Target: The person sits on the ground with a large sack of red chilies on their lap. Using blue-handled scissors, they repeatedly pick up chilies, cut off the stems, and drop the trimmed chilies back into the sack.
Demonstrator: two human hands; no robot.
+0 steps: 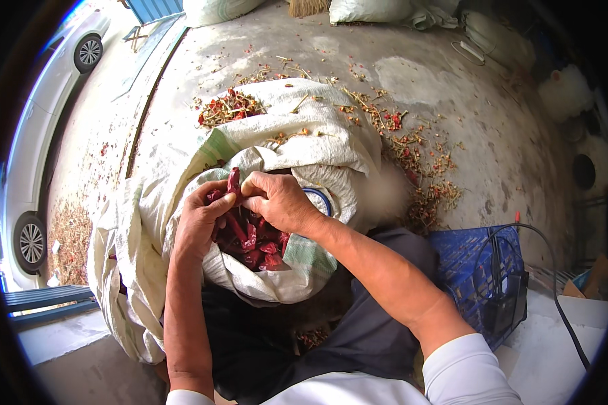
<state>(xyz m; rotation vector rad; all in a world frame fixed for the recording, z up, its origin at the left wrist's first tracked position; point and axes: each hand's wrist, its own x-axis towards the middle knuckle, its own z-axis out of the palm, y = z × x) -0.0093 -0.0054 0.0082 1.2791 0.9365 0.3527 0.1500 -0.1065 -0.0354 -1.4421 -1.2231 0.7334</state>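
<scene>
At the centre of the frame, the left hand (199,223) and right hand (277,201) together pinch one dried red chili (234,182) above the open white sack (284,138) of chilies, so pieces drop in, stems (412,148) littering the concrete floor (452,88) behind.

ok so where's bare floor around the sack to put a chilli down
Bare concrete lies far right of the white sack, past the stem litter, above the blue crate. The sack mouth is crowded: both hands hold a dried chilli.
</scene>
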